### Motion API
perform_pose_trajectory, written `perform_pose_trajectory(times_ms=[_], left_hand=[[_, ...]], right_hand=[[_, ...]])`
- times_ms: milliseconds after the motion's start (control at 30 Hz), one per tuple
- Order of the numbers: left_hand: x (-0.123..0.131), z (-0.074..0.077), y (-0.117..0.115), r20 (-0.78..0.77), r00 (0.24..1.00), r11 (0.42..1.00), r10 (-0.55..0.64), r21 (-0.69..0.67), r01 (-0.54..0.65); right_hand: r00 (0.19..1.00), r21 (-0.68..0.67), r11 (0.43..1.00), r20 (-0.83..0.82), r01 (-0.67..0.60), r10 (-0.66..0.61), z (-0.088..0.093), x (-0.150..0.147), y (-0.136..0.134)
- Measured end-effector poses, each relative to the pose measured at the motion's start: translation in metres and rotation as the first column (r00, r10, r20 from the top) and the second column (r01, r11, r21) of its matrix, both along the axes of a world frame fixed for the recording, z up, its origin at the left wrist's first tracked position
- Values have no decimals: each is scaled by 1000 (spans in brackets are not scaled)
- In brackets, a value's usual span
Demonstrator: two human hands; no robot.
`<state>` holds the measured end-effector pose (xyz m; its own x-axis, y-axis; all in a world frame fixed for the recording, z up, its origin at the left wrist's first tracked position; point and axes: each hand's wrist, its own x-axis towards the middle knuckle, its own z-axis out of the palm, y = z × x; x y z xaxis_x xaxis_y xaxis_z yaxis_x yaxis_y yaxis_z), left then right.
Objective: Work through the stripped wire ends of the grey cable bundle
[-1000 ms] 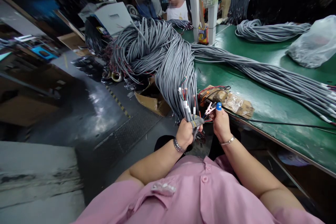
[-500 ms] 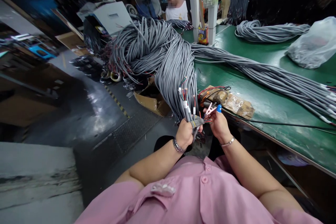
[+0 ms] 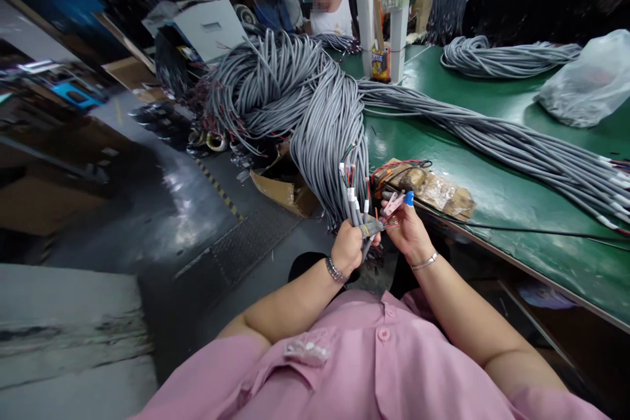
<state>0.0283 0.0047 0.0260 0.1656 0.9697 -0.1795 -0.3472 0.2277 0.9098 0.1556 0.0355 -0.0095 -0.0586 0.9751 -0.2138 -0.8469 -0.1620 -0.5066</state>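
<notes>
My left hand is closed round several grey cables, whose white-banded ends stick up above the fist with thin coloured wires showing. One cable end points right, its red and dark wires fanned toward the other hand. My right hand pinches a small pink clip, shaped like a clothes peg, close to those wires. A blue cover sits on one of its fingertips. Whether the clip touches a wire I cannot make out.
A large heap of grey cables lies beyond my hands, over the table's left end. On the green table are a taped cardboard piece, a long cable bundle and a plastic bag. A person sits behind.
The two arms of the pink clip stood apart in a V and now lie together. My right hand has shifted slightly; the left still grips the cables.
</notes>
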Motion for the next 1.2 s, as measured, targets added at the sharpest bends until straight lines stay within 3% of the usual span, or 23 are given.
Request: perform_pose_trajectory(times_ms=[233, 667, 967, 1200], left_hand=[[-5, 1, -9, 13, 999, 999, 40, 21, -41], [5, 1, -3, 71, 994, 996, 89, -7, -89], [6, -5, -2, 64, 992, 994, 108, 4, -108], [4, -4, -4, 58, 992, 993, 116, 0, -116]], right_hand=[[995, 37, 995, -16, -96, 96, 6, 9, -5], [991, 89, 996, 133, 21, -33, 0, 4, -2], [1000, 0, 1000, -29, 0, 0, 6, -2, 5], [1000, 15, 1000, -21, 11, -11, 3, -3, 3]])
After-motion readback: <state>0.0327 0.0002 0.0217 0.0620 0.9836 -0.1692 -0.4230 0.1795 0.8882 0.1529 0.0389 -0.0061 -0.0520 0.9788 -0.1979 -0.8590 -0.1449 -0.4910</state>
